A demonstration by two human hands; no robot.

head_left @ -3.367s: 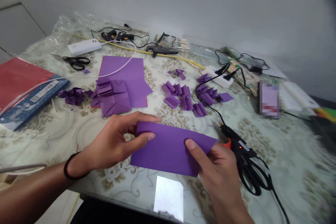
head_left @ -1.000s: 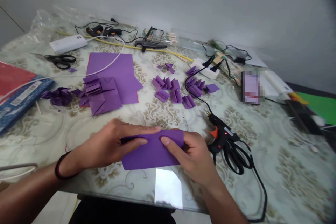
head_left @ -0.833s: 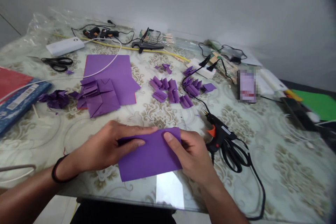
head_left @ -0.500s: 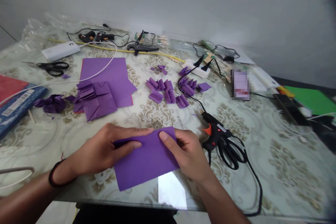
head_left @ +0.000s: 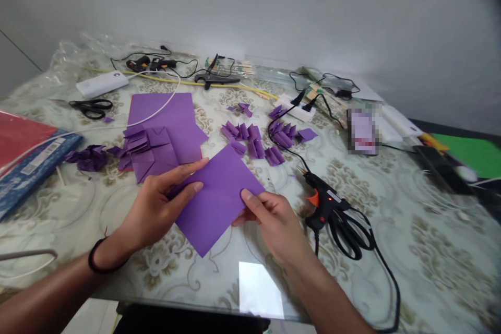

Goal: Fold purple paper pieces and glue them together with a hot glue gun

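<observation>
A folded square of purple paper is held between both hands, turned like a diamond above the table's near edge. My left hand grips its left corner, thumb on top and fingers closed round the edge. My right hand pinches its right corner with the thumb on the paper. A black band circles my left wrist. Flat purple sheets with folded purple pieces lie just beyond my left hand.
Small folded purple pieces lie mid-table. A black glue gun and black scissors lie right of my right hand, cord trailing. Scissors, a white power bank, a power strip, a red-and-blue paper pack and a phone lie around.
The purple paper went from a long rectangle to a smaller square. Both hands have lifted it and turned it to a diamond, farther from the table edge.
</observation>
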